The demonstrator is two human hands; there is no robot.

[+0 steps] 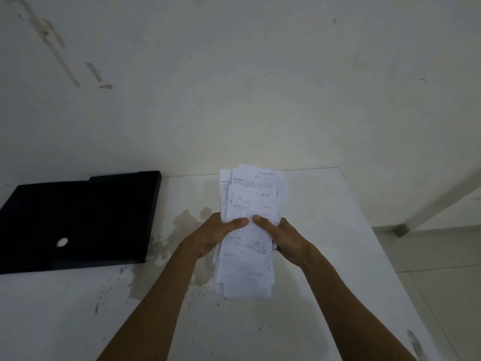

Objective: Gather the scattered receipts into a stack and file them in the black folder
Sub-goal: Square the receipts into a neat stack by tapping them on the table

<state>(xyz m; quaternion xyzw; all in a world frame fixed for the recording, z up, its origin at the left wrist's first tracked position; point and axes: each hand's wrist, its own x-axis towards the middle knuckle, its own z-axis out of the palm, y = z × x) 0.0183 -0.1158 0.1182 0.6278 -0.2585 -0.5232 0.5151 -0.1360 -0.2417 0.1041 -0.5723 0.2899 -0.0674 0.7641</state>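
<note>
A loose stack of white receipts [253, 196] with printed lines and handwriting is held above the table, its edges uneven. My left hand [217, 234] grips its left side and my right hand [283, 237] grips its right side, both thumbs pressed on the top sheet. The black folder [86, 214] lies shut and flat on the table to the left, apart from my hands, with a round hole near its front.
The white table [325, 256] is stained and speckled around the middle. Its right edge drops to a tiled floor [442, 269]. A marked white wall [234, 87] stands right behind the table.
</note>
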